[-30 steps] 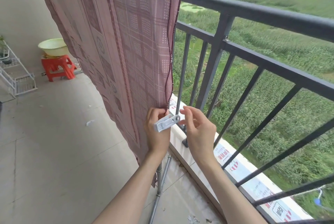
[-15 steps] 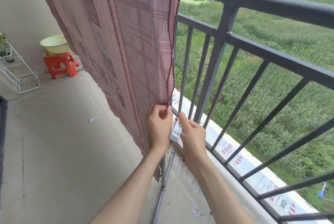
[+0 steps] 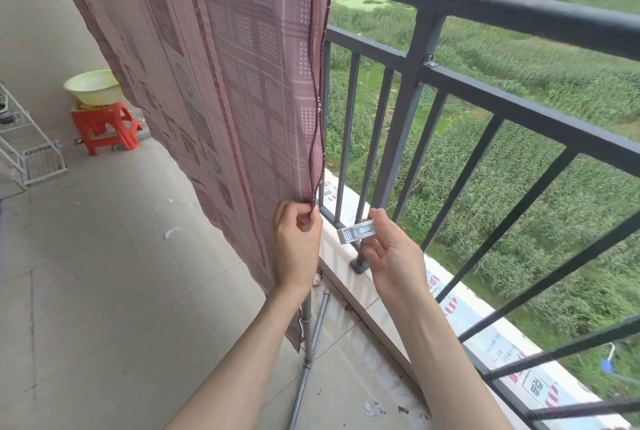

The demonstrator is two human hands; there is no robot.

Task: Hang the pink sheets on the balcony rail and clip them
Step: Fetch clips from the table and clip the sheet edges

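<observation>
A pink checked sheet [image 3: 221, 83] hangs down over the dark balcony rail [image 3: 519, 13], covering the rail's left stretch. My left hand [image 3: 297, 246] grips the sheet's right hem near its lower end, fingers curled round the edge. My right hand [image 3: 391, 253] pinches a white plastic clothes clip [image 3: 356, 231] between thumb and fingers, held level a short way right of the hem, in front of the rail's vertical bars. The clip touches neither the sheet nor the rail.
A red plastic stool [image 3: 104, 128] with a pale green basin [image 3: 91, 86] on it stands at the back left beside a white wire rack [image 3: 27, 152]. A metal pipe [image 3: 308, 343] runs along the floor below my arms. The white ledge [image 3: 346, 277] borders the tiled floor.
My right hand has drawn the clip away from the sheet's hem, to the right, and turned it level. My left hand keeps its grip on the hem.
</observation>
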